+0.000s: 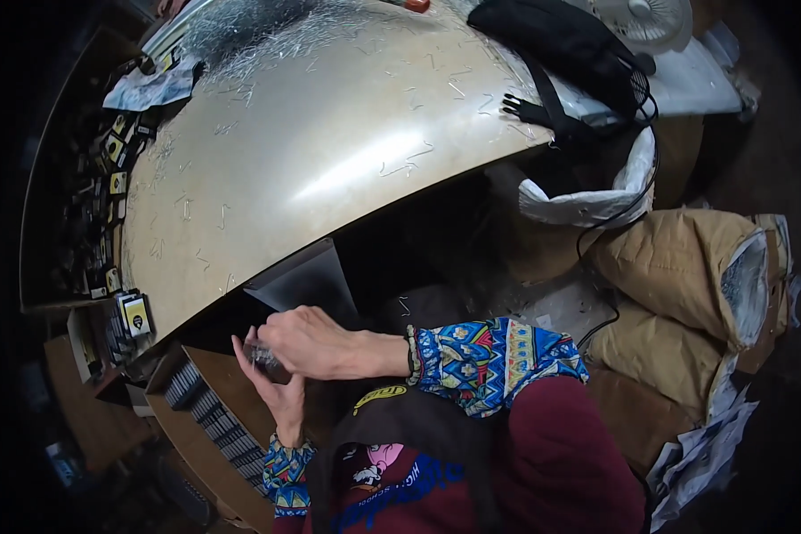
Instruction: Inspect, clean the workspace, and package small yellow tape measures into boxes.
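Silvery wire pieces (263,355): in the head view, a small clump is showing between the left hand (283,397) and the right hand (310,342), off the near edge of the surface (276,147).
Left fingers: thumb and fingers are curving around the clump, grasping it.
Right fingers: they are curling inward against the clump; their tips are being hidden by the back of the hand, so I cannot tell whether they are gripping.
Sleeves: patterned blue cuffs (467,360) are covering both forearms.
Surface: bent wire pins (405,166) are lying scattered over it, and a dense wire pile (258,31) is sitting at the far side.
Bag corner: a black bag (561,44) is resting on the far right, its buckle (527,110) lying near the edge, with a white fan (645,20) standing just beyond.
Left side: small black-and-yellow boxes (117,184) are crowding a carton along the surface's left edge.
Beside the left arm: a cardboard box (246,383) is holding rows of small packs (215,418).
Right floor: brown paper sacks (654,254) are slumping near a white-lined sack (578,212).
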A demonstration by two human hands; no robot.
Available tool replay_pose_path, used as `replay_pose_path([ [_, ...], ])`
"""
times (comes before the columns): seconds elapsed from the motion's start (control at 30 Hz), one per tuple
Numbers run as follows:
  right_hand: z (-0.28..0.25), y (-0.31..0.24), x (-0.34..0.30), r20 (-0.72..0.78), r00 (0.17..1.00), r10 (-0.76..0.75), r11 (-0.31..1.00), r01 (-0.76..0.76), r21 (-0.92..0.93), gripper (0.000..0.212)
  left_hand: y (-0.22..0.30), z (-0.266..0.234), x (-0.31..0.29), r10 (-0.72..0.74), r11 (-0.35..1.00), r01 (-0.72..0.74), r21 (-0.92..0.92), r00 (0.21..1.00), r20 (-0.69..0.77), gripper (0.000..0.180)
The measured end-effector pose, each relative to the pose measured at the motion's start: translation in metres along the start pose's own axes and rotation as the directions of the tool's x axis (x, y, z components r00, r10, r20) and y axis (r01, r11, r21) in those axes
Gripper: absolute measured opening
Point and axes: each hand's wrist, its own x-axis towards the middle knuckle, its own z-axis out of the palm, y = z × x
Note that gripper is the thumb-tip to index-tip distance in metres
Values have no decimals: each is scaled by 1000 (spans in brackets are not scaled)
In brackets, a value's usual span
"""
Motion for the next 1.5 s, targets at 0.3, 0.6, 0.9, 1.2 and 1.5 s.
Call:
replay_pose_path([
  [0.3, -1, -4, 4, 29, 1000, 0, 1000, 0, 3, 17, -14, -19, -2, -178, 978, 173, -115, 984, -33, 81],
  [0.6, -30, 2, 1, -170, 967, 190, 940, -130, 315, 45, 41, 24, 25, 111, 976, -85, 203, 986, -123, 70],
  [0.9, -23, -6, 0, -272, 951, -146, 988, 126, -93, 49, 37, 19, 37, 258, 955, -221, 197, 948, -186, 74],
  [1.2, -17, 1, 16, -124, 980, -153, 984, 140, -110, 26, 32, 12, 46, 312, 934, -257, 247, 925, -217, 75],
  [1.5, -39, -5, 27, 15, 986, -165, 974, 165, -158, 31, 28, 16, 47, 279, 951, -247, 183, 944, -177, 79],
])
